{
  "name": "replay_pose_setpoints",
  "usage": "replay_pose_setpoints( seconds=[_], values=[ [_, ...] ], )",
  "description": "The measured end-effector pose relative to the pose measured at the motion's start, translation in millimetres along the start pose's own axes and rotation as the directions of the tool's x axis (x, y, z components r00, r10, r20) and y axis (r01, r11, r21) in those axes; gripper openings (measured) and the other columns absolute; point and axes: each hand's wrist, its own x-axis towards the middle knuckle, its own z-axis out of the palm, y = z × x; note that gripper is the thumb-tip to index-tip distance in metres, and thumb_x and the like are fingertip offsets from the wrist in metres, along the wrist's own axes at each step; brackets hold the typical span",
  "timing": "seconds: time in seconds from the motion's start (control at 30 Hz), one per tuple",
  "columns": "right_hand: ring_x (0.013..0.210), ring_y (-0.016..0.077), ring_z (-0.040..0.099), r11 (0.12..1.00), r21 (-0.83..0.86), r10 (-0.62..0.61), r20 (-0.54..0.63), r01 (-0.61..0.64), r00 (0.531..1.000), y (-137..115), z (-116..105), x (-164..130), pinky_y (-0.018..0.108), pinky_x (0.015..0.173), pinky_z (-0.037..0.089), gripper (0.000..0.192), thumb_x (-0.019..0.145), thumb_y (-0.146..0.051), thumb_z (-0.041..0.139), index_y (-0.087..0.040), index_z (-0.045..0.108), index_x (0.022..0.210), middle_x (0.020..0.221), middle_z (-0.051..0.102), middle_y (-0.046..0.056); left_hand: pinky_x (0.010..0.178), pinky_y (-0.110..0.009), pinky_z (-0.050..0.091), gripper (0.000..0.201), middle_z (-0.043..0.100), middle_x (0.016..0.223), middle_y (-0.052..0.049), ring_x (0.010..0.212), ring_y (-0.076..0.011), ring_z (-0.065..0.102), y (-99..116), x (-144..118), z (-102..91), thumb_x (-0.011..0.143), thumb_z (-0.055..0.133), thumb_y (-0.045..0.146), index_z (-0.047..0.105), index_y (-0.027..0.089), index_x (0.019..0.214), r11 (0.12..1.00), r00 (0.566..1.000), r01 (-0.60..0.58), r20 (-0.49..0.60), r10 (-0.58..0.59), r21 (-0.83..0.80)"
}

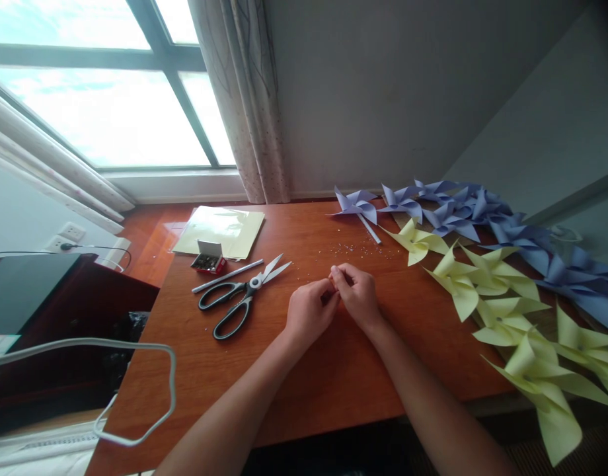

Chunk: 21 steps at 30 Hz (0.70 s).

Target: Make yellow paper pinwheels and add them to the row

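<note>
Both hands are brought together mid-tabletop [334, 370]: the left hand [308, 314] and right hand [358, 297] are curled nearly closed, fingertips pinched on something too tiny to be made out. Scissors [242, 294] are parked nearby, finished pinwheels [502, 291] pushed aside right.

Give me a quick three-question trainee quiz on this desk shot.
1. True or false: the scissors lie open on the table.
2. Which pinwheels sit nearer the wall: A) yellow pinwheels B) blue pinwheels?
3. Fill in: the left hand and right hand meet at the ____.

Key
1. True; the blades are spread.
2. B.
3. Fingertips; whatever tiny thing they pinch is too small to tell.
</note>
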Motion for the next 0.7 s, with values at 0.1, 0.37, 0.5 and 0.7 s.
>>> replay_pose_setpoints(
  seconds=[0.1,0.37,0.5,0.7],
  values=[
    [0.058,0.0138,0.057,1.0,-0.007,0.0,-0.001,0.0,1.0,0.8,0.2,-0.4,0.025,0.06,0.042,0.034,0.097,-0.039,0.054,-0.021,0.063,0.07,0.061,0.059,-0.002,0.06,-0.023,0.032,0.019,0.06,0.064,0.001,0.058,-0.011,0.05,0.0,-0.1,-0.6,0.088,0.058,0.022,0.057,0.018,0.069,1.0,1.0,-0.014,0.0,0.014,-0.007],
    [0.057,0.0141,0.056,0.999,-0.041,-0.001,-0.006,0.001,1.0,0.2,-0.5,-0.7,0.026,0.06,0.042,0.035,0.097,-0.04,0.054,-0.021,0.063,0.07,0.06,0.059,-0.002,0.06,-0.023,0.031,0.021,0.058,0.064,0.001,0.058,-0.0116,0.047,1.2,0.5,-1.9,0.088,0.057,0.021,0.055,0.019,0.068,0.999,0.999,-0.032,0.012,0.032,-0.018],
    [0.057,0.0141,0.056,0.999,-0.05,-0.001,-0.004,0.001,1.0,-1.1,-1.0,-0.5,0.026,0.059,0.042,0.035,0.097,-0.04,0.053,-0.02,0.063,0.07,0.059,0.058,-0.002,0.061,-0.023,0.032,0.016,0.06,0.067,0.001,0.061,-0.0122,0.049,2.2,0.1,-2.3,0.088,0.057,0.02,0.057,0.019,0.072,0.999,0.999,-0.034,0.02,0.034,-0.015],
    [0.058,0.0141,0.057,0.998,-0.056,-0.001,0.006,0.002,1.0,-2.8,-1.9,-0.7,0.026,0.06,0.042,0.035,0.096,-0.04,0.054,-0.02,0.063,0.069,0.061,0.061,-0.002,0.062,-0.023,0.033,0.016,0.062,0.069,0.0,0.062,-0.0123,0.052,3.9,-1.1,-1.7,0.09,0.056,0.021,0.06,0.019,0.074,1.0,0.999,-0.025,0.02,0.025,-0.002]
  ],
)
